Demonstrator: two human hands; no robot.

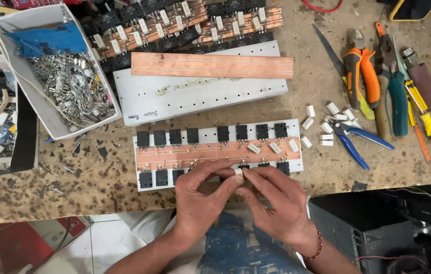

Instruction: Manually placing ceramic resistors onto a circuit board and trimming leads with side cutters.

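We pinch a small white resistor (238,172) between left hand (200,195) and right hand (276,200), at the near edge of the transistor board (218,152) lying on the bench (99,187); blue pliers (352,139) lie to its right.

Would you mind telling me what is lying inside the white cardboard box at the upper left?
The white box holds a tangle of small silvery metal parts and a blue cloth. Whatever lies beneath them is covered.

Scarred wooden workbench (33,198) (speckled, worn) above white floor tiles (101,243).
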